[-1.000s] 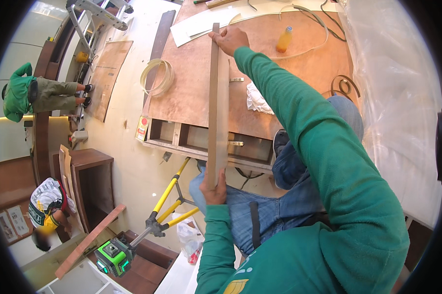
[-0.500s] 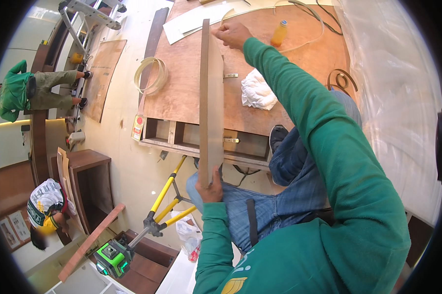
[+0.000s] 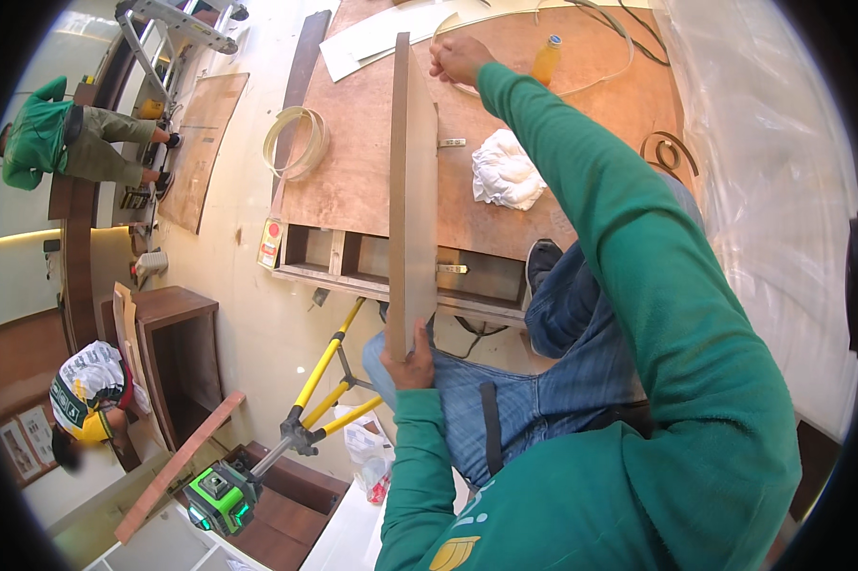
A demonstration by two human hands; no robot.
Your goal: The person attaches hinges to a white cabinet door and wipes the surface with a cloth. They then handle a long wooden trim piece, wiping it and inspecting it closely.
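A long, narrow wooden panel with a brown edge and a pale face stands on its long side, its far part over the plywood-topped workbench. My left hand grips its near end, above my lap. Close to the far end, my right hand is closed, its fingertips pinched together just right of the panel and apart from it. A thin pale strip curves over the bench and passes behind that hand; whether the fingers hold it is unclear. Beneath the panel, two small metal hinges show.
On the bench lie a crumpled white cloth, an amber bottle, a brown coil and a pale strip roll. A yellow-legged tripod carries a green laser level. Two people work at left.
My right hand has moved a little to the right, away from the panel's edge. My left hand keeps its grip on the near end.
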